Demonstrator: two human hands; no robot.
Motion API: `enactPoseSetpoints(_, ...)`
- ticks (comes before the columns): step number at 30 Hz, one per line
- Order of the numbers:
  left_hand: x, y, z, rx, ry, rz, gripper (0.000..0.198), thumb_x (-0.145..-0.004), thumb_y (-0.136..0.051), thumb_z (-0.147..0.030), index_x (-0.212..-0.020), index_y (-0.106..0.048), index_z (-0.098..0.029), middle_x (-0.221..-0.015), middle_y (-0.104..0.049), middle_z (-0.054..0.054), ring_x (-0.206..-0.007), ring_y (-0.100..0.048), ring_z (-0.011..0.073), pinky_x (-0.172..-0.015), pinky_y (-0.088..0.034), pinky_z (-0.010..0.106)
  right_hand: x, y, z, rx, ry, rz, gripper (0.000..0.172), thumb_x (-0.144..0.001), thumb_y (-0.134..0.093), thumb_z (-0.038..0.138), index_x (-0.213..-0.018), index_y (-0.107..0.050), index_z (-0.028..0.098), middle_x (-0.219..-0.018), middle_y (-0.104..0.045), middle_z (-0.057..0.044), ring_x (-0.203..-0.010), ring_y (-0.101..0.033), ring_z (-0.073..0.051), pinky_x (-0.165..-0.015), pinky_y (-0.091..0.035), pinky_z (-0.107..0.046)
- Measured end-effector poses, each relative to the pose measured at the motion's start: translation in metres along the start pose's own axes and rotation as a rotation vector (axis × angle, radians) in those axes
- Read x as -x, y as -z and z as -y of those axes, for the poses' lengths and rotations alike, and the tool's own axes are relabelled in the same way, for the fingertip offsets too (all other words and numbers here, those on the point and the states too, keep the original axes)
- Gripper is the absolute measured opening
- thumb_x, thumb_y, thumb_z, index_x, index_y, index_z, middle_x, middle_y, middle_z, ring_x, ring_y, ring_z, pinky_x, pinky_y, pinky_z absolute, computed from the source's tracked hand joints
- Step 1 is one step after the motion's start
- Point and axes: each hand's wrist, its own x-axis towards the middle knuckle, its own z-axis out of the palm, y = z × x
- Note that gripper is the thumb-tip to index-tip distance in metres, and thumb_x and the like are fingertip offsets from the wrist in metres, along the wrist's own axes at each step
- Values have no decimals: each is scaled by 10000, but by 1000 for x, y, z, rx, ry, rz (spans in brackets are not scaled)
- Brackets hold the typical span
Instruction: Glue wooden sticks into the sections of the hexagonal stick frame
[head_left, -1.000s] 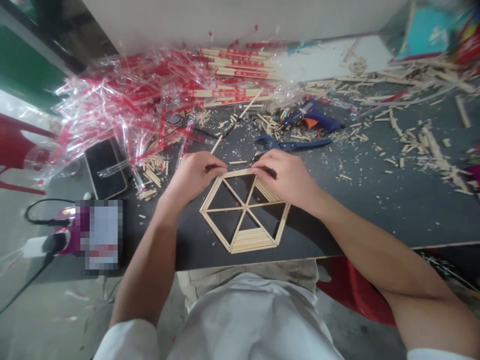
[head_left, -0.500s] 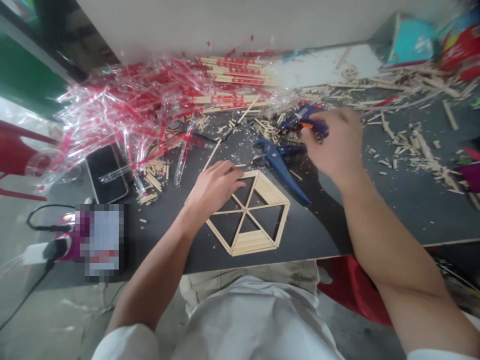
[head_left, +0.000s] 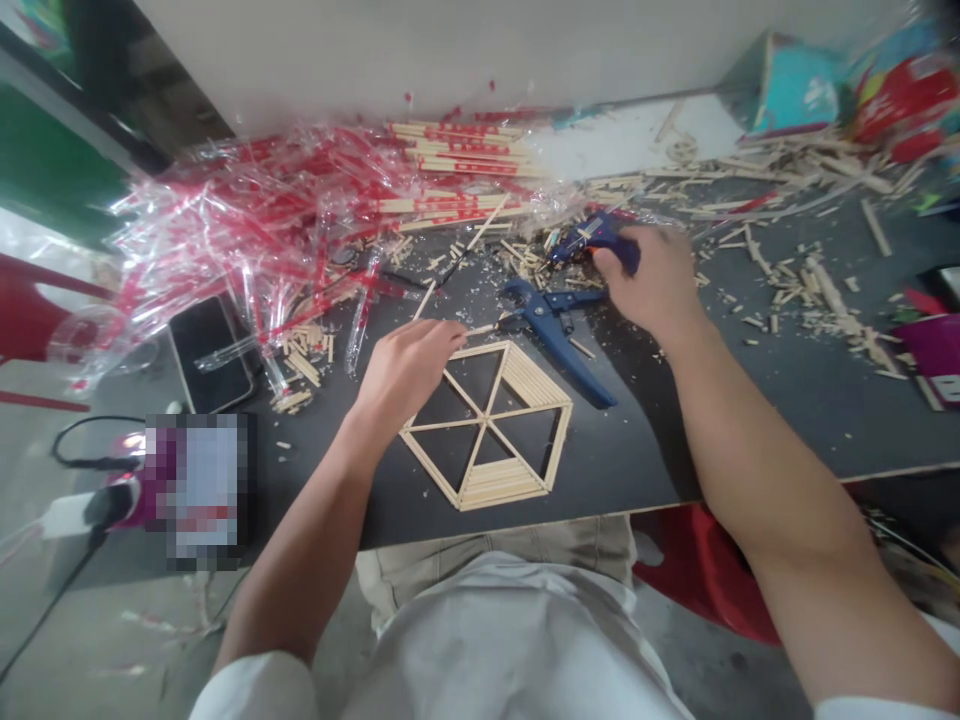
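A hexagonal frame of thin wooden sticks [head_left: 517, 482] lies flat near the table's front edge, with spokes meeting in the middle and two sections partly filled by rows of sticks. At its upper left, my left hand [head_left: 409, 365] is closed, fingers bent together beside a short stick [head_left: 481, 329]; what they hold, if anything, is hidden. A longer stick [head_left: 424, 300] runs under that hand. My right hand [head_left: 654, 280] is wrapped round a dark blue glue gun [head_left: 596, 238] among wood scraps. Between the hands lies a blue plier-like cutter [head_left: 566, 345].
Red-and-clear wrappers [head_left: 255, 220] and packaged chopsticks [head_left: 465, 150] pile up at the back left. A phone [head_left: 210, 352] and a power strip [head_left: 131, 490] with plugs lie left. Cut wood scraps [head_left: 832, 290] cover the right side. A turquoise container [head_left: 802, 85] stands at the back right.
My left hand has drawn back leftward from the frame, uncovering more of its upper-left edge. My right hand has closed round the glue gun. The view has shifted slightly.
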Motion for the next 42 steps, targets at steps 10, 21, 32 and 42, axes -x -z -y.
enactPoseSetpoints(10,-7,-4,7,199,134,-205,123,-999,-632,-257,-971,-743,-211,-1015,-782,53,-946,-712,178,-875,-566,319,-3,-4,3,11,-50,-16,474,-850,-747,453,-1191,-648,138,-1242,-631,-260,-1212,-595,-393,-1081,-473,-555)
enactPoseSetpoints(21,-12,-18,8,918,475,-333,365,-851,-807,-512,-975,-713,-182,-855,-758,43,-662,-648,98,-579,-541,232,15,33,51,-69,-155,-1,530,-874,-706,584,-1236,-560,225,-1071,-723,-205,-1043,-696,-418,-912,-529,-557)
enactPoseSetpoints(32,-17,-7,-3,1375,644,-371,422,-611,-1003,-418,-859,-755,-183,-811,-783,21,-577,-617,44,-530,-512,155,9,24,36,-206,-183,-314,337,-836,-669,551,-1004,-551,283,-873,-714,-95,-811,-695,-314,-832,-561,-518)
enactPoseSetpoints(42,-18,-5,-7,1527,780,-318,220,-735,-908,-257,-816,-731,-154,-861,-759,22,-570,-566,9,-507,-464,118,41,22,81,-107,168,-79,257,-841,-611,445,-998,-587,244,-843,-709,-102,-769,-697,-293,-766,-582,-459)
